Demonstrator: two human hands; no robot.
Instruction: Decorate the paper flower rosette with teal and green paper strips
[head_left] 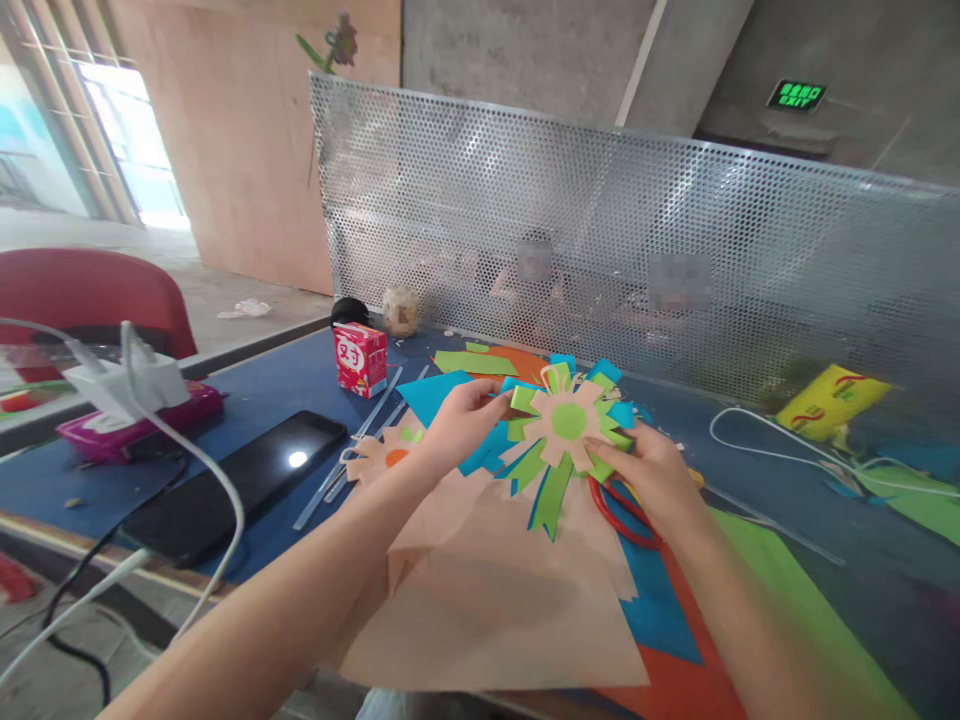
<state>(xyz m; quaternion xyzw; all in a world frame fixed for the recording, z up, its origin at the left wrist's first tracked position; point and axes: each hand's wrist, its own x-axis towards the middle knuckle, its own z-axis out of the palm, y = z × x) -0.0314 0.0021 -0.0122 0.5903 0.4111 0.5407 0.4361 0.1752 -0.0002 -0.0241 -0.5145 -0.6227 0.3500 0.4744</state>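
Observation:
In the head view I hold a layered flower (pixel 568 420) with a green round centre, pale peach petals and green and blue petals behind, two forked tails hanging below. My left hand (pixel 471 412) is closed, thumb and finger pinching a green petal at the flower's left edge. My right hand (pixel 651 462) grips the flower's lower right petals. Beneath the right hand lie red-handled scissors (pixel 626 515), partly hidden. Under the flower spreads a large peach sheet (pixel 502 610). Left of it, a second peach flower (pixel 379 452) with an orange centre is partly covered by my left forearm.
Left on the blue table (pixel 259 372) are a black phone (pixel 240 480), a purple box (pixel 142 425) with a charger and cables, a red carton (pixel 360 358) and clear sticks (pixel 352 450). A yellow packet (pixel 829 400) lies right. A perforated metal screen (pixel 465 180) stands behind.

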